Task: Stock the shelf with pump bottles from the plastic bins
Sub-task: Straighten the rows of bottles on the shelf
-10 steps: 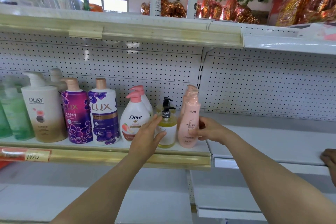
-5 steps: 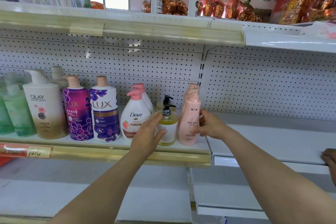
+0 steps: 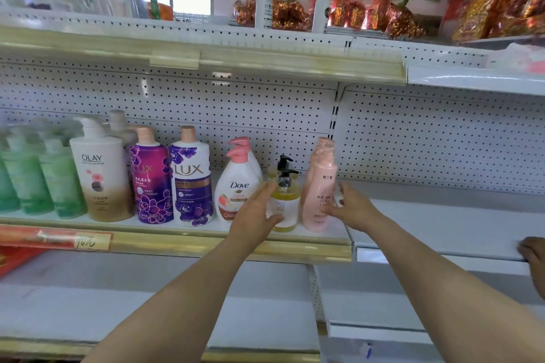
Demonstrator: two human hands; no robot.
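**Both hands at the right end of the row**

Head view: the shelf (image 3: 182,242) runs across the middle of the frame, its gold front rail ending just right of centre. The row stands close behind that rail, from left: green bottles (image 3: 32,177), Olay (image 3: 100,174), two LUX bottles (image 3: 191,183), Dove (image 3: 236,188), yellow bottle (image 3: 284,203), pink bottle (image 3: 320,183).

The left hand (image 3: 253,212) lies flat-fingered against the yellow bottle's left side, thumb across its lower front, wedged in the narrow gap beside the Dove. The right hand (image 3: 352,206) wraps the pink bottle's lower half, thumb in front, fingers behind. That bottle stands upright, last in the row, very near the shelf's right end. A sliver of gap separates it from the yellow bottle.

Right of the end, the white right bay (image 3: 442,224) lies bare back to the pegboard (image 3: 442,141). Another hand (image 3: 535,256) rests on its front lip at the right edge of the frame. The upper shelf (image 3: 265,63) overhangs, well above the pump tops.
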